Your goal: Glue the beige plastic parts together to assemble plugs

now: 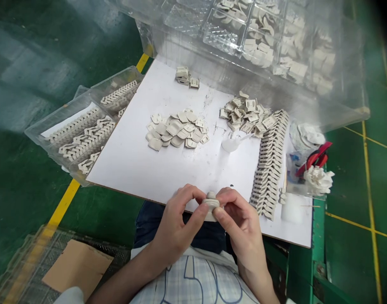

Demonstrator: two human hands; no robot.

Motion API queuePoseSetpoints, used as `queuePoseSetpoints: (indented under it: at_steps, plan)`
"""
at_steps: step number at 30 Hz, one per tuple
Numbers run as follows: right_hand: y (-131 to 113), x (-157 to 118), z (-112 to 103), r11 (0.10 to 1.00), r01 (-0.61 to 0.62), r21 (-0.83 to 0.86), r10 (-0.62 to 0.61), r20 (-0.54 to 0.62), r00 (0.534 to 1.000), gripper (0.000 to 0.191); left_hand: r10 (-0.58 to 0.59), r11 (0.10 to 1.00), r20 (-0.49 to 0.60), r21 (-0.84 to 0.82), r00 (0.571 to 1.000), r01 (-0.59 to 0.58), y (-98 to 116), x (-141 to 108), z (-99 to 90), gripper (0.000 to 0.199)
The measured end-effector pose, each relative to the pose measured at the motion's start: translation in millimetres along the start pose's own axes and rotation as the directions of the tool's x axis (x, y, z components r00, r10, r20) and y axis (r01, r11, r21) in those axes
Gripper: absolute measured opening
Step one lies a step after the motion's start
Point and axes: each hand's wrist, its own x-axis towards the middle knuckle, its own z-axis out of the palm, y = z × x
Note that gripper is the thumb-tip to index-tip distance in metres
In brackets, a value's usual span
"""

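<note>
Left hand (pixel 179 226) and right hand (pixel 242 219) pinch a pale part (pixel 212 204) together.

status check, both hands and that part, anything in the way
Left hand and right hand both pinching small beige plastic part. Part by near edge of white tabletop. Nozzle bottle beyond, touching neither hand.

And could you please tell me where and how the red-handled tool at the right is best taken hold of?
Probably by the far ends of its red handles, the right hand coming from above: they jut past the clear container, while the crumpled white wad crowds the near side.
</note>
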Motion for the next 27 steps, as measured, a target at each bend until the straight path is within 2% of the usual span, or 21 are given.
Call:
queuePoseSetpoints:
  at_steps: [7,13,20,27]
  plan:
    - [1.2,-1.6,3.6,1.0,0.0,0.022,0.001,-0.035,0.999,0.011,0.178,0.973,-0.049,0.16,0.983,-0.168,1.9,-3.7,3.4,0.019]
    - [1.8,-1.8,5.1,0.999,0.018,0.026,-0.017,-0.035,0.999,0.008,0.175,0.972,-0.043,0.165,0.984,-0.166,1.6,-1.7,2.7,0.02]
    - [-1.3,-0.7,6.8,0.998,0.061,-0.021,-0.062,-0.051,0.997,0.009,0.115,0.989,-0.033,0.093,0.993,-0.111,2.5,-0.7,2.5,0.023]
    - [-4.7,-2.3,6.8,0.996,0.077,-0.048,-0.08,-0.058,0.995,0.009,0.192,0.97,-0.039,0.157,0.981,-0.183,2.8,-3.4,3.3,0.018]
